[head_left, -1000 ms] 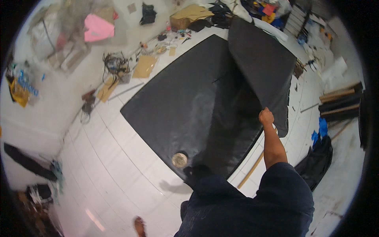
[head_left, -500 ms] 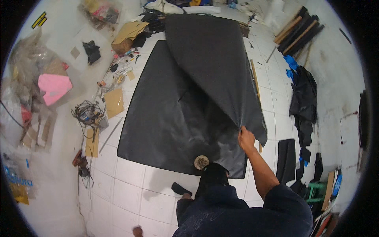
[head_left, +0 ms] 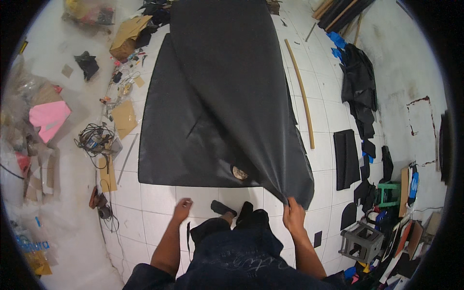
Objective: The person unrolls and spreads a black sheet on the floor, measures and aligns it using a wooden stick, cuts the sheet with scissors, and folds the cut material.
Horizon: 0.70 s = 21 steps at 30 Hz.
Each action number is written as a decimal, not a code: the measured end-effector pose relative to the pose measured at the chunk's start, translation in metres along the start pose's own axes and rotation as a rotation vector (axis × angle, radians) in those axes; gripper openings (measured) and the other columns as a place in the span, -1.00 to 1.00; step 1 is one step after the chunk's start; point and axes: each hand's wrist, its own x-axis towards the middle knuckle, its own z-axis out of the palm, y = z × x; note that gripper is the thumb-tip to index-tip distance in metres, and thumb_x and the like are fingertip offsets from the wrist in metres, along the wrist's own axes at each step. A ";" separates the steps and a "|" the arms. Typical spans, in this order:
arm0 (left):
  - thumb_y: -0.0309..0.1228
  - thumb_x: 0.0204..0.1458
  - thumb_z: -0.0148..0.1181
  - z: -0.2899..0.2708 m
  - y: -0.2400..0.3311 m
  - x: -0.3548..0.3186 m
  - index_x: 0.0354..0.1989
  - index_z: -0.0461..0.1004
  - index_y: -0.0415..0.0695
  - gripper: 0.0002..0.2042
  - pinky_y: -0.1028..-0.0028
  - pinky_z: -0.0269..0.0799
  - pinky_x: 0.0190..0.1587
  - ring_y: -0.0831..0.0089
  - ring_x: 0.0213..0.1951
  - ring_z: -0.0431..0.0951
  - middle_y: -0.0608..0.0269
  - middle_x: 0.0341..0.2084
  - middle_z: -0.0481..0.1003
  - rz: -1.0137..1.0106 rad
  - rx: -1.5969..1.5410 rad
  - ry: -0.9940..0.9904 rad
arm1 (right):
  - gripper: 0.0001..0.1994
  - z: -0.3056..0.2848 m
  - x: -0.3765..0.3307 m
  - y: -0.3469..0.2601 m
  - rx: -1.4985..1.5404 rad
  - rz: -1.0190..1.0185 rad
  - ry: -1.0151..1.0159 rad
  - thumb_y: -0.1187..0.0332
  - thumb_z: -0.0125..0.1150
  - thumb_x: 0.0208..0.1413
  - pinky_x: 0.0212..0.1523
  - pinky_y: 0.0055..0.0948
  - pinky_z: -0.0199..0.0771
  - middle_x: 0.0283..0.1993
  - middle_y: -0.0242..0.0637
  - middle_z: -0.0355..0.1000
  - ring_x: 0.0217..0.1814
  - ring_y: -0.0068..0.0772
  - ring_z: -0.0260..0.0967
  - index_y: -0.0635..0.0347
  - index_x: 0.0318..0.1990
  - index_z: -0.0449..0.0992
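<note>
Now bent low over a white tiled floor (head_left: 159,203), a person grips the near corner of a large black sheet (head_left: 232,87) with the right hand (head_left: 294,212), fingers pinched tight on its edge, while the left hand (head_left: 182,210) hangs free just above the tiles, fingers loosely open and holding nothing. Compared with a second ago, the folded-over flap has been drawn much farther toward the person: then it was lifted at arm's length off to the right, and now its corner sits just in front of the feet, the upper layer draped over most of the lower one. The view has also swung round, so the sheet runs away from the person rather than slanting across the floor. A small round object (head_left: 239,172) rests on the lower layer, just beside the flap's edge. A long wooden strip (head_left: 302,92) lies on the tiles to the right, near dark offcuts (head_left: 357,82); cardboard scraps (head_left: 123,116) and tangled cables (head_left: 94,137) lie to the left. Judging by this, the fold is nearly complete.
</note>
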 end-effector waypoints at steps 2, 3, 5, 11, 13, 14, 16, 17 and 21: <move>-0.12 0.05 0.21 0.045 0.030 -0.013 -0.06 0.50 -0.10 -0.62 0.32 0.44 -0.11 0.25 -0.22 0.55 0.07 -0.29 0.56 -0.103 0.206 -0.183 | -0.78 0.012 -0.016 0.044 -0.009 0.113 -0.032 0.42 0.04 0.06 -0.22 0.09 0.35 -0.33 0.15 0.46 -0.26 0.26 0.41 0.24 -0.14 0.46; -0.13 0.04 0.21 0.054 0.025 -0.016 -0.05 0.50 -0.11 -0.62 0.33 0.44 -0.10 0.25 -0.21 0.56 0.06 -0.28 0.56 -0.123 0.209 -0.261 | -0.78 0.022 -0.025 0.063 -0.013 0.105 0.016 0.44 0.03 0.06 -0.16 0.05 0.34 -0.27 0.12 0.47 -0.20 0.22 0.40 0.23 -0.13 0.47; -0.13 0.04 0.22 0.081 -0.002 0.015 -0.05 0.50 -0.13 -0.61 0.33 0.44 -0.10 0.24 -0.20 0.56 0.06 -0.27 0.56 -0.145 0.214 -0.344 | -0.77 0.059 -0.022 0.115 -0.004 0.027 0.149 0.48 0.01 0.05 -0.07 -0.02 0.32 -0.18 0.07 0.47 -0.10 0.16 0.38 0.23 -0.13 0.48; -0.24 -0.05 0.25 0.134 -0.158 0.199 -0.01 0.45 -0.16 -0.58 0.19 0.42 -0.02 0.00 -0.09 0.50 -0.09 -0.16 0.52 0.081 0.629 -0.259 | -0.70 0.191 0.038 0.282 0.103 0.123 0.494 0.58 -0.15 0.15 0.17 -0.23 0.22 -0.08 0.03 0.44 0.07 -0.05 0.33 0.34 0.01 0.42; -0.26 -0.08 0.26 0.148 -0.185 0.282 0.06 0.40 -0.13 -0.51 0.14 0.38 0.04 -0.07 -0.01 0.43 -0.17 -0.07 0.45 0.163 0.736 -0.208 | -0.66 0.236 0.069 0.364 0.012 0.250 0.554 0.52 -0.14 0.22 0.19 -0.30 0.22 0.04 0.01 0.41 0.11 -0.05 0.34 0.37 0.14 0.30; -0.29 -0.10 0.27 0.153 -0.189 0.323 0.18 0.28 -0.10 -0.40 0.13 0.34 0.11 -0.09 0.06 0.39 -0.21 0.04 0.37 0.104 0.834 -0.125 | -0.66 0.260 0.090 0.389 0.085 0.325 0.590 0.49 -0.15 0.24 0.16 -0.35 0.23 0.07 0.03 0.40 0.10 -0.10 0.36 0.36 0.16 0.28; -0.38 -0.10 0.29 0.203 -0.161 0.378 0.30 0.12 -0.02 -0.28 0.16 0.15 0.28 -0.02 0.21 0.24 -0.13 0.16 0.26 0.167 0.899 0.001 | -0.65 0.284 0.120 0.438 0.020 0.305 0.696 0.46 -0.19 0.26 0.16 -0.37 0.22 0.04 0.04 0.40 0.11 -0.17 0.33 0.34 0.16 0.28; -0.42 -0.10 0.29 0.223 -0.139 0.399 0.33 0.07 -0.01 -0.24 0.16 0.07 0.33 0.00 0.26 0.19 -0.09 0.17 0.24 0.281 0.868 0.081 | -0.64 0.283 0.130 0.456 -0.014 0.330 0.717 0.46 -0.22 0.25 0.17 -0.38 0.22 0.07 0.05 0.38 0.12 -0.17 0.32 0.35 0.18 0.27; -0.45 -0.10 0.30 0.242 -0.171 0.478 0.28 0.14 -0.02 -0.30 0.17 0.03 0.35 0.07 0.28 0.17 0.01 0.14 0.28 0.612 1.008 0.127 | -0.63 0.357 0.200 0.525 0.211 0.260 0.849 0.44 -0.20 0.29 0.18 -0.36 0.23 0.09 0.10 0.36 0.15 -0.13 0.32 0.42 0.19 0.24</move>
